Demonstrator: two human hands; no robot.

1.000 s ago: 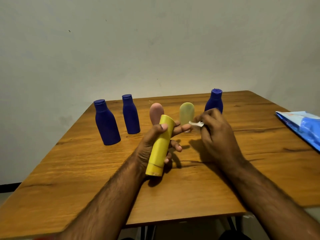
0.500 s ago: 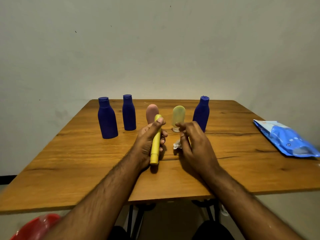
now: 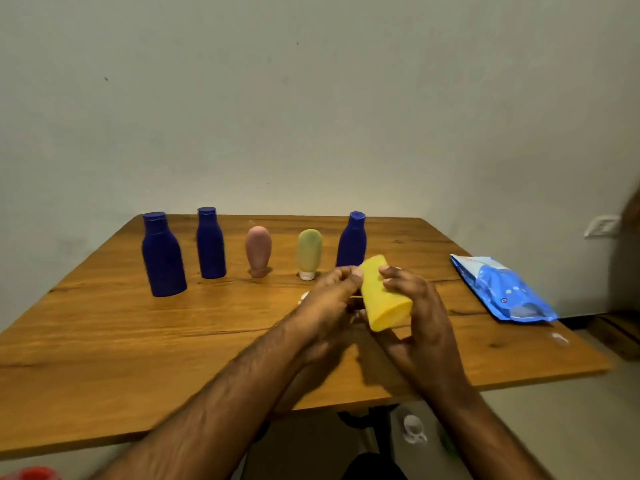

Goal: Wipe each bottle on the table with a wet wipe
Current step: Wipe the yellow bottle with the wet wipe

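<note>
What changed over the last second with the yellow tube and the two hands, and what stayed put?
The yellow tube passed from the left hand alone into both hands; the right hand now grips it too. It has shifted rightward, in front of the right-most blue bottle. The wipe is barely visible now. The standing bottles and the blue wipes pack stayed put.

place: plain home room | signs: bare painted wall [image 3: 311, 98] | wooden table [image 3: 104, 341] | wall socket [image 3: 602, 226]
</note>
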